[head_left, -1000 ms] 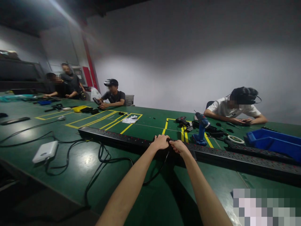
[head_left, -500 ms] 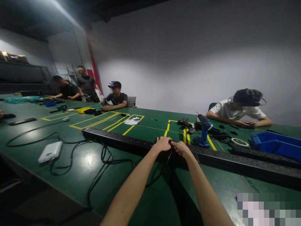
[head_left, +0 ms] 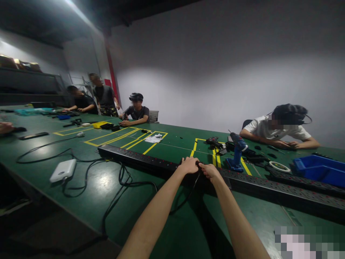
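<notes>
A long black power strip (head_left: 137, 158) with rows of sockets and small red dots lies across the green table in front of me. My left hand (head_left: 189, 165) is curled over its top near the middle, fingers bent around it. Beside it, my right hand (head_left: 211, 171) pinches the end of a black cable (head_left: 192, 190) against the strip, close to my left thumb. The cable droops from my fingertips toward the table. Whatever is at the cable's end is mostly covered by my fingers.
A blue cordless drill (head_left: 235, 154) stands just behind the strip. Farther right are a tape roll (head_left: 279, 166) and a blue bin (head_left: 320, 169). A white charger (head_left: 63, 170) and tangled cables (head_left: 125, 180) lie left. Co-workers sit across the table (head_left: 151, 230).
The view has shifted slightly, so everything appears a little farther right. Both hands keep the same grip and place on the strip and cable.
</notes>
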The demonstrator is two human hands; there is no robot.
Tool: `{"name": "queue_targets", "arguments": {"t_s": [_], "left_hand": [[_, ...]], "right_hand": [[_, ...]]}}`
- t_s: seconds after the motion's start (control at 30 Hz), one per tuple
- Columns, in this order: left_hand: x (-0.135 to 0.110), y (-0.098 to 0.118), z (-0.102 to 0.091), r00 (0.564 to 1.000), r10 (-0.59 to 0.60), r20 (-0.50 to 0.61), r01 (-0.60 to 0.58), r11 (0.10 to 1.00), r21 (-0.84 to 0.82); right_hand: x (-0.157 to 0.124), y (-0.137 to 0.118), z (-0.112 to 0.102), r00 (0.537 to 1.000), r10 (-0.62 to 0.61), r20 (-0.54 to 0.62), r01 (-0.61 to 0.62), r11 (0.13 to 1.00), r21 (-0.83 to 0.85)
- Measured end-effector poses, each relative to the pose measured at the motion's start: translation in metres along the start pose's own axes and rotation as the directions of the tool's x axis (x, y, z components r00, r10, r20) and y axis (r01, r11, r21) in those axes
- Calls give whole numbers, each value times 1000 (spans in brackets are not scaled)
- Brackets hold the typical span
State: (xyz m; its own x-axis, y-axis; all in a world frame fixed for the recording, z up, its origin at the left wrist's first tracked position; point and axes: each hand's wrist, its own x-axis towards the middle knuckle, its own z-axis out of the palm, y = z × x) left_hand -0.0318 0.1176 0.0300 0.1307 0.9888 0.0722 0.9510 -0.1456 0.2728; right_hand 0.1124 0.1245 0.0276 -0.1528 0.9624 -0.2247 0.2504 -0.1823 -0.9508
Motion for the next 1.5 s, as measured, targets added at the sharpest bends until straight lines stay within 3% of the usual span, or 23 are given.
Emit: {"name": "queue_targets", "arguments": {"t_s": [0.5,0.77,1.17,1.5], "left_hand": [[-7,2,0,1000,3,-31,-3,1000,9],[-4,1,3,999,7,-31,-6,1000,11],[0,-1,6,999,19,-41,-19,1000,0],[-5,0,7,998,11,-56,-9,1000,30]], "right_hand": [[-3,5,6,1000,-7,-10,6,996,-86],[-1,-4,0,1000,26,-13,-26,1000,17],[-3,5,-1,999,25,20,-27,992,124],[-6,0,-10,985,19,173,-79,934,348]]}}
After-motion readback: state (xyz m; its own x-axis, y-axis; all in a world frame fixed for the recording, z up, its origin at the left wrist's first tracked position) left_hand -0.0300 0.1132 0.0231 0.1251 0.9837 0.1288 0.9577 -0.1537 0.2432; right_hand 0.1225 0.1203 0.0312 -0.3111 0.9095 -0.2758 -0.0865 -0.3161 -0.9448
